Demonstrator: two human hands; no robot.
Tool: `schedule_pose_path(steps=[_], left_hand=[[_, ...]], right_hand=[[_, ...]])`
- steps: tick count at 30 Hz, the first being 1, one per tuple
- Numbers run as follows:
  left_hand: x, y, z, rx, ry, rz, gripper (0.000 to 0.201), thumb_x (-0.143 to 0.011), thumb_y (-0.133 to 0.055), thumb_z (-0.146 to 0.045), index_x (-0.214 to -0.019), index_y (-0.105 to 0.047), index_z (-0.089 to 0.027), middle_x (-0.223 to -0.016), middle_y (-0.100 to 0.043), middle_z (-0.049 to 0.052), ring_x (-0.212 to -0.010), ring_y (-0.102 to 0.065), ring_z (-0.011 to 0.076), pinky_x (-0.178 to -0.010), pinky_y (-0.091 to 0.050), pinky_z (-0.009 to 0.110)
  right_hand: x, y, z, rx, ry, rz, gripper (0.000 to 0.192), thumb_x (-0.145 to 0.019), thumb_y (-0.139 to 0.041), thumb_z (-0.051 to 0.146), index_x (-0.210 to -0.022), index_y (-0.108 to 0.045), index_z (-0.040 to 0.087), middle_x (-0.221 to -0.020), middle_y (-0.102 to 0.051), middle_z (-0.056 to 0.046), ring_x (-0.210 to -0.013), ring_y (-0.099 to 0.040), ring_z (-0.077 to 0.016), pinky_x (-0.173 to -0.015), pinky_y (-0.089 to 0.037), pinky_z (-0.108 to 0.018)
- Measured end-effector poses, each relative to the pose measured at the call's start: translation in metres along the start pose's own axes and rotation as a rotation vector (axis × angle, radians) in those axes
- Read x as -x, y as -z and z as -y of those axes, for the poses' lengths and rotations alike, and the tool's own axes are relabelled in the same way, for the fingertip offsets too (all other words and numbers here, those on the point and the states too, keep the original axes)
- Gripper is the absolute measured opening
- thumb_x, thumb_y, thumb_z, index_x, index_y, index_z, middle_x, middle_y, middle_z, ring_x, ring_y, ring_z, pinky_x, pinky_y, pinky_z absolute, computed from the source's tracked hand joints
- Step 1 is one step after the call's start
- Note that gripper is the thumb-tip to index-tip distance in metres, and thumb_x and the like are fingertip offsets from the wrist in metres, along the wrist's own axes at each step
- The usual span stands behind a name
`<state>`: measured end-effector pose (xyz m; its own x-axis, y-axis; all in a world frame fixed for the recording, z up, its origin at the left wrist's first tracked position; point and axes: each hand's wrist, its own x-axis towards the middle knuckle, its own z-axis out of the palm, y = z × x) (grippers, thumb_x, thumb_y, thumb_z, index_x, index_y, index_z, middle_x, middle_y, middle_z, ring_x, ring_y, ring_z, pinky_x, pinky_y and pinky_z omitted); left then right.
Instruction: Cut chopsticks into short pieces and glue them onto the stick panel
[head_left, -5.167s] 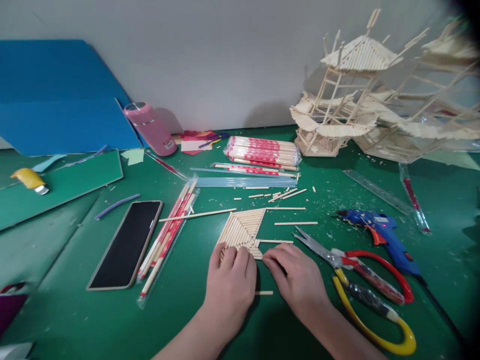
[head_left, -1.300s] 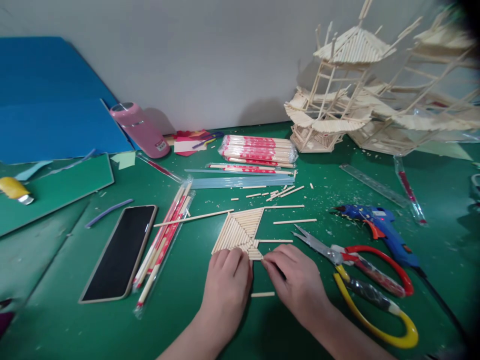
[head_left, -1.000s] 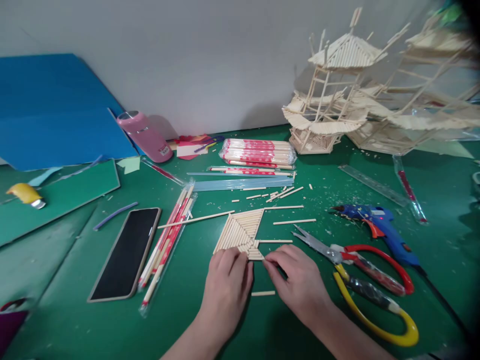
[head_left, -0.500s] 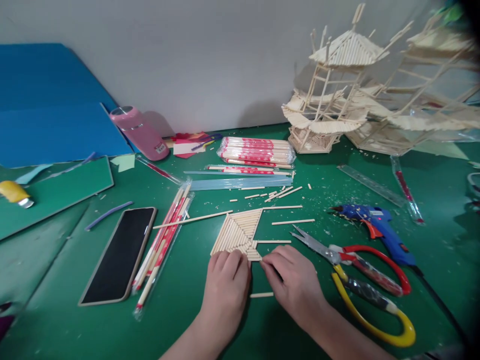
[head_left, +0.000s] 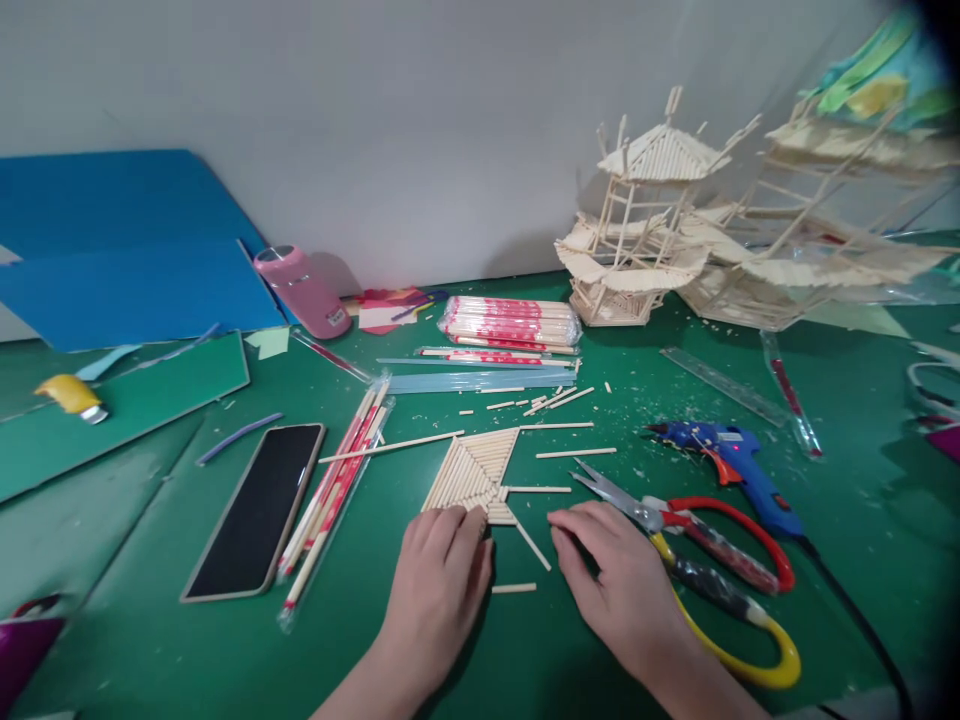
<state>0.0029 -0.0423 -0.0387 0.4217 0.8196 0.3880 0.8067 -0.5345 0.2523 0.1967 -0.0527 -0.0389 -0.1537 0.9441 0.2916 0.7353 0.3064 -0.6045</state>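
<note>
A flat panel of wooden sticks (head_left: 469, 470), laid side by side in slanting sections, lies on the green table. My left hand (head_left: 442, 570) has its bent fingers on the near edge of this panel, holding it down and hiding its lower left part. To the right, my right hand (head_left: 619, 575) is open above the table, thumb and forefinger apart, with nothing between them. A loose stick (head_left: 531, 545) slants from the panel's lower right corner toward that hand. Another short stick (head_left: 514, 588) lies nearer me between both hands.
Scissors (head_left: 660, 515) and a blue glue gun (head_left: 739, 455) lie at right. At left are a phone (head_left: 255, 510) and wrapped chopsticks (head_left: 337, 490). Behind stand a pink bottle (head_left: 304, 292), a chopstick bundle (head_left: 510, 320) and a stick-built tower model (head_left: 630, 250).
My right hand has let go of a stick at the panel's corner and drawn back to the right, opening. That stick now lies slanted. The view has also shifted.
</note>
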Motion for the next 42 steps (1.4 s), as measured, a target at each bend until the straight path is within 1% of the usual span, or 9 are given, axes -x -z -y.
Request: schedule_pose_path(steps=[6, 11, 14, 17, 21, 27, 36, 39, 42], left_hand=[[0.011, 0.016, -0.005, 0.026, -0.036, 0.070, 0.017, -0.084, -0.045, -0.014, -0.096, -0.057, -0.015, -0.088, -0.057, 0.007, -0.082, -0.049, 0.0206, -0.077, -0.039, 0.039], [0.023, 0.014, -0.019, -0.091, -0.180, 0.194, 0.022, -0.084, -0.043, -0.011, -0.103, -0.056, -0.015, -0.094, -0.059, 0.006, -0.093, -0.047, 0.0226, -0.089, -0.030, 0.043], [0.023, 0.012, -0.028, -0.182, -0.250, 0.227, 0.020, -0.081, -0.046, -0.009, -0.096, -0.058, -0.013, -0.092, -0.059, 0.007, -0.092, -0.048, 0.0234, -0.091, -0.027, 0.044], [0.021, 0.009, -0.033, -0.210, -0.272, 0.215, 0.012, -0.080, -0.048, -0.011, -0.081, -0.060, -0.015, -0.079, -0.058, 0.005, -0.081, -0.049, 0.0212, -0.090, -0.028, 0.043], [0.019, 0.007, -0.033, -0.179, -0.238, 0.198, 0.014, -0.080, -0.046, -0.010, -0.073, -0.057, -0.016, -0.071, -0.055, 0.003, -0.073, -0.048, 0.0192, -0.086, -0.033, 0.042], [0.016, 0.010, -0.029, -0.119, -0.115, 0.223, 0.020, -0.081, -0.039, -0.006, -0.069, -0.052, -0.016, -0.066, -0.054, 0.003, -0.060, -0.048, 0.0160, -0.062, -0.040, 0.031], [0.019, 0.006, -0.033, -0.037, -0.185, 0.261, 0.025, -0.085, -0.034, -0.009, -0.068, -0.051, -0.017, -0.064, -0.052, 0.003, -0.056, -0.044, 0.0162, -0.055, -0.036, 0.030], [0.018, 0.005, -0.032, -0.010, -0.194, 0.275, 0.026, -0.086, -0.033, -0.010, -0.071, -0.052, -0.017, -0.065, -0.052, 0.003, -0.057, -0.044, 0.0166, -0.056, -0.036, 0.031], [0.018, 0.005, -0.032, 0.014, -0.195, 0.306, 0.024, -0.086, -0.033, -0.010, -0.073, -0.052, -0.016, -0.068, -0.052, 0.004, -0.059, -0.044, 0.0171, -0.058, -0.037, 0.031]], right_hand=[[0.009, 0.015, -0.006, 0.014, -0.029, -0.015, 0.017, -0.083, -0.047, 0.021, -0.098, -0.055, 0.019, -0.081, -0.060, -0.005, -0.075, -0.056, -0.0182, -0.064, -0.048, -0.031], [0.018, 0.015, -0.010, -0.011, -0.003, -0.010, 0.015, -0.083, -0.047, 0.021, -0.097, -0.053, 0.021, -0.082, -0.060, -0.004, -0.075, -0.057, -0.0167, -0.066, -0.049, -0.030], [0.021, 0.014, -0.010, -0.035, 0.033, -0.012, 0.016, -0.084, -0.047, 0.021, -0.098, -0.053, 0.021, -0.082, -0.060, -0.004, -0.074, -0.058, -0.0165, -0.065, -0.049, -0.029], [0.022, 0.012, -0.009, -0.054, 0.054, 0.007, 0.016, -0.084, -0.046, 0.020, -0.098, -0.053, 0.020, -0.081, -0.060, -0.005, -0.073, -0.058, -0.0164, -0.063, -0.050, -0.028], [0.023, 0.010, -0.009, -0.067, 0.063, 0.039, 0.017, -0.084, -0.046, 0.019, -0.099, -0.053, 0.021, -0.081, -0.060, -0.004, -0.073, -0.058, -0.0162, -0.065, -0.050, -0.029], [0.021, 0.010, -0.010, -0.113, 0.051, 0.057, 0.017, -0.084, -0.047, 0.021, -0.100, -0.053, 0.022, -0.082, -0.060, -0.003, -0.072, -0.059, -0.0148, -0.062, -0.050, -0.025], [0.014, 0.047, -0.029, 0.023, -0.125, -0.078, 0.018, -0.084, -0.047, 0.033, -0.097, -0.055, 0.023, -0.082, -0.060, -0.004, -0.070, -0.058, -0.0157, -0.059, -0.049, -0.026], [0.016, 0.054, -0.040, 0.042, -0.118, -0.030, 0.018, -0.084, -0.048, 0.033, -0.097, -0.055, 0.024, -0.082, -0.060, -0.003, -0.071, -0.059, -0.0155, -0.060, -0.050, -0.025], [0.017, 0.055, -0.043, 0.060, -0.055, 0.088, 0.017, -0.084, -0.048, 0.030, -0.098, -0.055, 0.024, -0.082, -0.062, -0.003, -0.071, -0.059, -0.0159, -0.062, -0.050, -0.027]])
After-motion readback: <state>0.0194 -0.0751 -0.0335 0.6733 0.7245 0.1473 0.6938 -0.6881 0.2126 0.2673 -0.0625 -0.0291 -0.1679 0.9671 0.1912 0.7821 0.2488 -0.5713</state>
